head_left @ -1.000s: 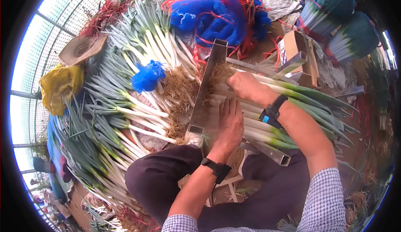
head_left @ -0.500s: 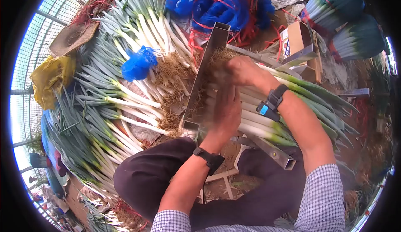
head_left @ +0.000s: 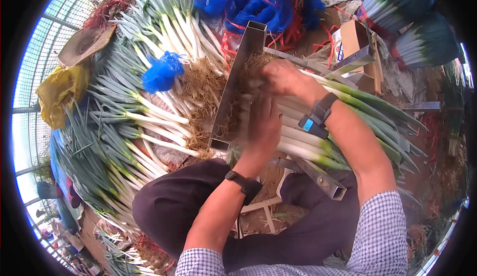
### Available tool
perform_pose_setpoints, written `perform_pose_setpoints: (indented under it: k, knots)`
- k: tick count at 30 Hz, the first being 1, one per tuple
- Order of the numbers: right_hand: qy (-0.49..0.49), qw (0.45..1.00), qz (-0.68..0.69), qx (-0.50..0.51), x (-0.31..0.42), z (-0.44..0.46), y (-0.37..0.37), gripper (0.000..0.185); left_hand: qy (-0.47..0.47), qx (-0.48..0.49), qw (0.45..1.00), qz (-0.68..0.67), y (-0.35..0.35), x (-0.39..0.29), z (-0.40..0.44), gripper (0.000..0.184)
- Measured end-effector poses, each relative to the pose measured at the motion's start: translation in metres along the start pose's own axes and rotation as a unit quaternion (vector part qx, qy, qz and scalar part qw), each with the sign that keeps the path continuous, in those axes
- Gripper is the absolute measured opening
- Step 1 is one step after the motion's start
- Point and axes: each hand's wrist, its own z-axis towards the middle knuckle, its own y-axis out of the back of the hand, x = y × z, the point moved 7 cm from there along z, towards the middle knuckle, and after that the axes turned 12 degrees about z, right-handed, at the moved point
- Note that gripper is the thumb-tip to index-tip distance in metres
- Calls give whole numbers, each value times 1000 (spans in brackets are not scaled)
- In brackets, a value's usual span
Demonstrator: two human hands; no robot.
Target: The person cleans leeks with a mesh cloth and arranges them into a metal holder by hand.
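Piles of leeks [head_left: 119, 161] cover the ground. A bunch of leeks [head_left: 298, 142] lies in a metal frame [head_left: 252, 40]. The left hand [head_left: 265, 124] is open over the stalks; the right hand [head_left: 288, 79] is curled, maybe gripping some, I can't tell.

You seem to be in a farm work shelter: mesh wall [head_left: 74, 2], dirt floor [head_left: 97, 241], heaped leeks [head_left: 112, 169] and netted bundles [head_left: 395, 2] around you.

Bright mesh wall [head_left: 43, 45], brn dirt flr [head_left: 93, 230]
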Motion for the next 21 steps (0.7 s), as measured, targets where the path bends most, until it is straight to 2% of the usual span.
perform_pose_setpoints:
  k: [5, 8, 11, 13, 16, 17, 18, 21]
  knots:
    - [-44, 993, 52, 94, 5, 6, 16, 41, -27, 27, 998, 45, -1, -2, 10, 51]
    - [-41, 993, 37, 104, -14, 11, 3, 43, -20, 57, 997, 53, -2, 0, 13, 51]
    - [-32, 994, 70, 77, 3, 7, 14, 44, -5, 65, 998, 26, -2, 0, 18, 51]
    - [-34, 997, 23, 59, -8, 10, 7, 39, 0, 94, 995, 21, -7, 2, 21, 50]
    - [-29, 998, -25, 45, -6, 13, 3, 32, -13, 68, 995, 76, -4, 1, 22, 48]
    - [-27, 998, -38, 44, -1, 11, 1, 30, -13, 87, 994, 66, -6, 3, 21, 47]
    - [-18, 999, -35, 18, 17, 6, 8, 18, -14, 108, 992, 56, -7, 4, 19, 46]
    - [36, 995, -93, -7, 23, 4, -5, 10, -19, 121, 991, 59, -12, 6, 13, 44]
